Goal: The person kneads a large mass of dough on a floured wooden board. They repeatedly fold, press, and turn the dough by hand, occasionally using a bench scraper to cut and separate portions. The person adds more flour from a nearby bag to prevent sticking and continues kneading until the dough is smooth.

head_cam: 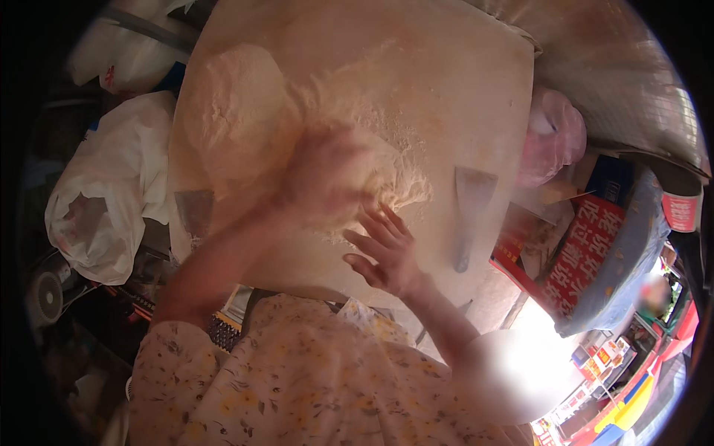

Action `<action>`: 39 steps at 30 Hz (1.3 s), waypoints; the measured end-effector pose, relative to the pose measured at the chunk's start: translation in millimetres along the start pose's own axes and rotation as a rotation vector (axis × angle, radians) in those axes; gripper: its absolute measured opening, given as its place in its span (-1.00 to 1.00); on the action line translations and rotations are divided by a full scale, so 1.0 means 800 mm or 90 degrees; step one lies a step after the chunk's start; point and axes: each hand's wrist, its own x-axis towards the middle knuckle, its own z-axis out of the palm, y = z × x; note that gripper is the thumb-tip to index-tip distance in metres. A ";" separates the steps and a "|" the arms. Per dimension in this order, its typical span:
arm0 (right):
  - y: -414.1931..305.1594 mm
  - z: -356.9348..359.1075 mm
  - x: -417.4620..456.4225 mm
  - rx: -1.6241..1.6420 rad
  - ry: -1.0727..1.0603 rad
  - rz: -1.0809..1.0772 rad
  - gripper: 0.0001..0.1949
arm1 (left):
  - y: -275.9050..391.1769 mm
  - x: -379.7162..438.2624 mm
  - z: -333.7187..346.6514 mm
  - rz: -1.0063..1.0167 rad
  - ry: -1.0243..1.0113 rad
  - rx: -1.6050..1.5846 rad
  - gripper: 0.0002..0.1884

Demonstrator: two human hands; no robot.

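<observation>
A heap of flour or crumbly dough (410,187) lies on a floured board (485,100) before me. My left hand (329,167), blurred, is over its left part; whether it grips any of it I cannot tell. My right hand (385,245) is at the heap's near right edge, with fingers apart and nothing held. A large smooth mound of dough (240,95) sits at the board's upper left. Right of my right hand lies a scraper with a handle (473,195). Another flat scraper blade (195,212) rests near the left edge, beside my left forearm.
White plastic bags (111,184) stand off the board's left side, above a small fan (47,295). A pink plastic bag (552,134) sits beyond the right edge, near a red printed sheet (591,245) and a blue cloth-covered object (636,240).
</observation>
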 end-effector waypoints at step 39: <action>-0.033 0.032 0.024 -0.169 0.178 0.102 -0.67 | -0.007 -0.106 0.053 0.057 0.239 0.033 -0.42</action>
